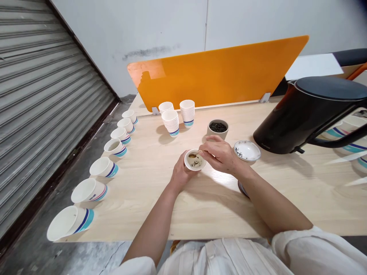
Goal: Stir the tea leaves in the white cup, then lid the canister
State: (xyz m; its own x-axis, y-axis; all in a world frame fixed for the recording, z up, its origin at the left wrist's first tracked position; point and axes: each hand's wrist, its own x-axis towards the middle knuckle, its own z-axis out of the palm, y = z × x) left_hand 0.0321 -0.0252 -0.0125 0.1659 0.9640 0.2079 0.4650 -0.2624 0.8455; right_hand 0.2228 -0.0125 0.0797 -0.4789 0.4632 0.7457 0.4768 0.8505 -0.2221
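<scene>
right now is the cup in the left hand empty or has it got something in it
Not empty: inside the cup, held by the left hand, are pale liquid and dark bits; how deep, I cannot tell.

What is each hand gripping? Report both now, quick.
Left hand: closed, holding a white cup.
Right hand: closed, holding a small spoon, its tip inside the cup.

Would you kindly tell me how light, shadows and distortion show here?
Head view: glare whitens the tabletop below the right hand; head view: the black kettle throws a soft shadow, and the orange panel reflects shapes at its left end; head view: the lower-left paper cup looks stretched toward the frame's edge.
</scene>
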